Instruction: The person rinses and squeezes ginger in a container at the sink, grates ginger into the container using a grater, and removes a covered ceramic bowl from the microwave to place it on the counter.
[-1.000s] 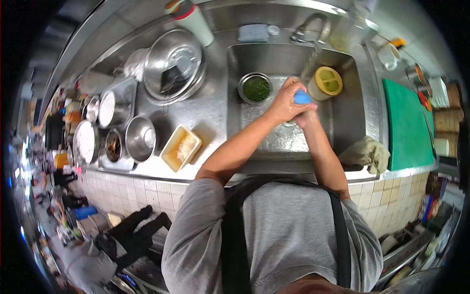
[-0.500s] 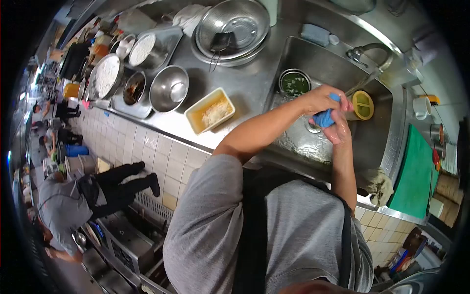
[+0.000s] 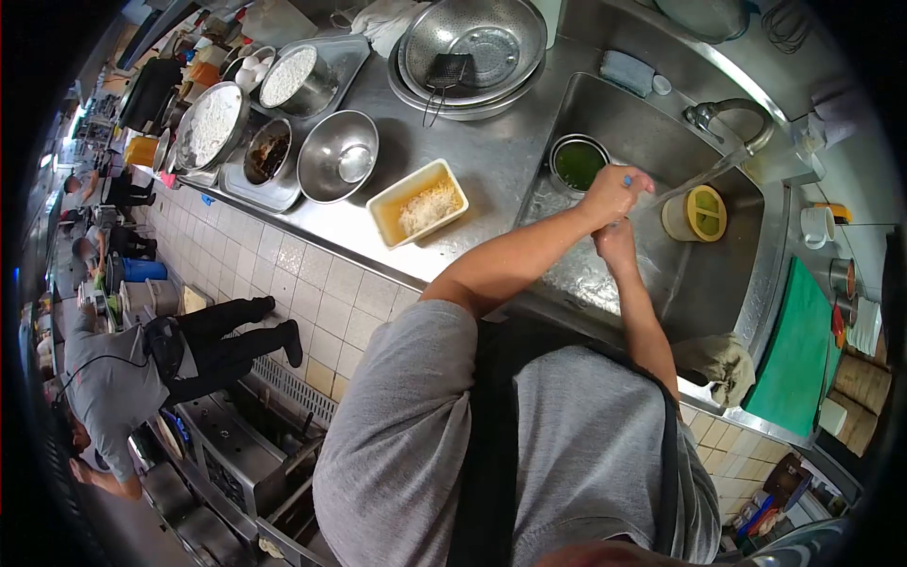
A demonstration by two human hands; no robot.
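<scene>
Over the sink, my left hand is closed in a fist, with a small bit of a blue cloth showing between its fingers. Just below, my right hand is closed too and presses against the left, on the same bundle. Most of the cloth is hidden inside the hands. Water runs from the faucet close to my left hand. A metal container with green liquid stands in the sink behind my left hand. To the right is a yellow-rimmed round container with green contents.
Left on the steel counter are a rectangular tub with pale shreds, a steel bowl and stacked colanders. A green cutting board and a draped rag lie at right. A co-worker stands behind, at left.
My hands have closed tighter and the blue cloth, plainly visible before, is now nearly covered. My right hand has turned into a fist below the left. The water stream shows more clearly.
</scene>
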